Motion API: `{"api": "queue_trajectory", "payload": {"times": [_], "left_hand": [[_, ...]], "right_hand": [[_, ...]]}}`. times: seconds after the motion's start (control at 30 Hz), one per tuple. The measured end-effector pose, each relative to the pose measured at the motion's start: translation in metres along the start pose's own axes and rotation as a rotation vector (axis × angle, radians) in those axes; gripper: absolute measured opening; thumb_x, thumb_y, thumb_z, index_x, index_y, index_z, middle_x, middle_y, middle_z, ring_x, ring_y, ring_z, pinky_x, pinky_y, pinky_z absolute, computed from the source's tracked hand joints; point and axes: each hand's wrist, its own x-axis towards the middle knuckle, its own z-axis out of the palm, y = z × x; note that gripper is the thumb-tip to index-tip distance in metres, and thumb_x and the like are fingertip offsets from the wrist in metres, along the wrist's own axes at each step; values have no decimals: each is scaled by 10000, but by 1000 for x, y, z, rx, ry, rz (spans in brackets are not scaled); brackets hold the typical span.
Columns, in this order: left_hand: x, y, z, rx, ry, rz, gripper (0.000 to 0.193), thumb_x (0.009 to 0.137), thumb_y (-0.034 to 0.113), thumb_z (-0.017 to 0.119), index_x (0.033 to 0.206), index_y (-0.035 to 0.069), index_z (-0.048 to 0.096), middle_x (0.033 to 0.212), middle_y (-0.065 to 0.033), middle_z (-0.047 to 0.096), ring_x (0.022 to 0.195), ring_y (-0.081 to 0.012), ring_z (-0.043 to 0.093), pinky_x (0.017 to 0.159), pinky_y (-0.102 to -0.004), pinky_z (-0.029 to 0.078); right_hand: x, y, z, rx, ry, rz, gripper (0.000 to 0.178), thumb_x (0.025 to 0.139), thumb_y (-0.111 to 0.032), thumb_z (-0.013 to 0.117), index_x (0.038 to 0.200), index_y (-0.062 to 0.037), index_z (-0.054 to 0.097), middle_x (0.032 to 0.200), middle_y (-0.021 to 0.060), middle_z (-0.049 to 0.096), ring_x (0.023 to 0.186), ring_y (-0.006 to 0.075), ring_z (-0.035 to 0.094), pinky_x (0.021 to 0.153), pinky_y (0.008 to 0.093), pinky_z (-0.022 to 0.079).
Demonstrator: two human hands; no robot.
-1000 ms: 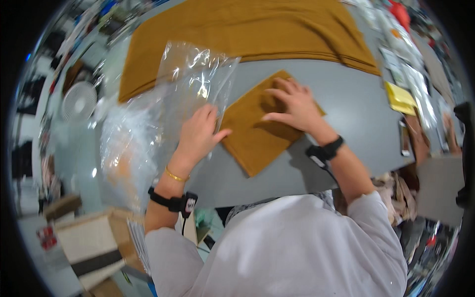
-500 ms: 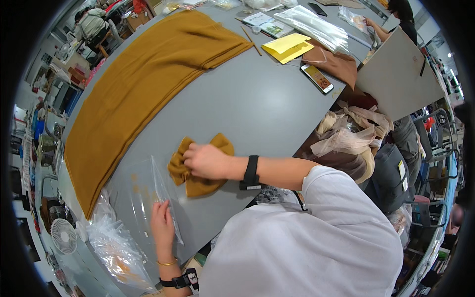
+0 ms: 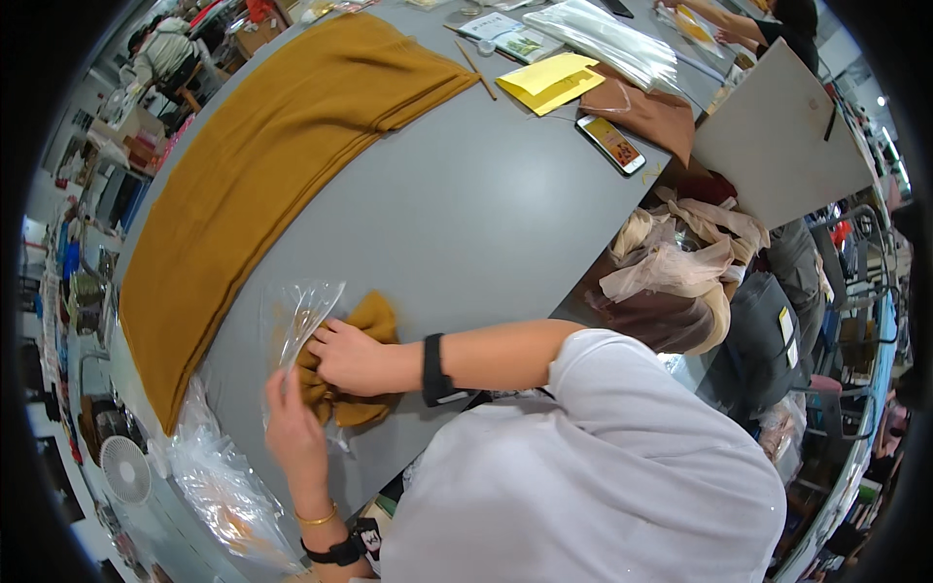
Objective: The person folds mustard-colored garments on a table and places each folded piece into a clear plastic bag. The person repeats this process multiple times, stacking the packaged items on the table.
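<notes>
My right hand [image 3: 355, 360] is closed around a bunched mustard cloth bow [image 3: 373, 317], its gathered folds fanning out above and below my fingers. Pressed up against the bow is the opening side of a clear plastic bag [image 3: 313, 303]. My left hand [image 3: 294, 432] pinches the bag's near edge, close beside my right fingertips. How much of the bow lies inside the bag is hard to see behind my fingers. Along the table's far left side stretches a long folded stack of mustard cloth [image 3: 262, 146].
More clear bags [image 3: 228, 486] lie in a pile at the left table edge, near a small white fan [image 3: 125, 469]. Farther back are a phone [image 3: 610, 144], yellow folded card [image 3: 549, 83], brown cloth [image 3: 637, 112] and plastic sleeves [image 3: 612, 44]. A co-worker's arms [image 3: 714, 21] show at upper right.
My right hand has carried the bow left and nearer, to the bag. The left hand has moved slightly left and gripped the bag's edge, lifting and crumpling it. The view has shifted a little.
</notes>
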Motion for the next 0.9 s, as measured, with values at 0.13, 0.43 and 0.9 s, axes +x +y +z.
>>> {"api": "queue_trajectory", "payload": {"times": [0.13, 0.43, 0.9], "left_hand": [[2, 27, -23, 216, -27, 135, 510, 938, -33, 646, 1439, 58, 618, 1331, -181, 621, 1033, -376, 692, 851, -434, 576], [-66, 76, 53, -363, -322, 299, 626, 988, 243, 720, 1502, -39, 503, 1628, -265, 409, 1552, -446, 335, 1261, -515, 323], [-57, 33, 76, -177, -116, 46, 869, 951, 510, 719, 1526, -84, 452, 1600, -328, 367, 1565, -478, 254, 1298, -552, 190]], "right_hand": [[13, -5, -47, 59, 54, -28, 794, 794, -580, 794, 1363, -38, 679, 1542, 269, 518, 1513, 491, 374, 1290, 557, 236], [-23, 41, -11, -133, 183, -387, 493, 831, -235, 732, 1307, -115, 687, 1420, 118, 623, 1400, 340, 535, 1249, 573, 320], [35, 30, -19, -101, -231, -340, 541, 966, -223, 661, 1503, -270, 615, 1690, 141, 404, 1601, 366, 303, 1302, 638, 139]]}}
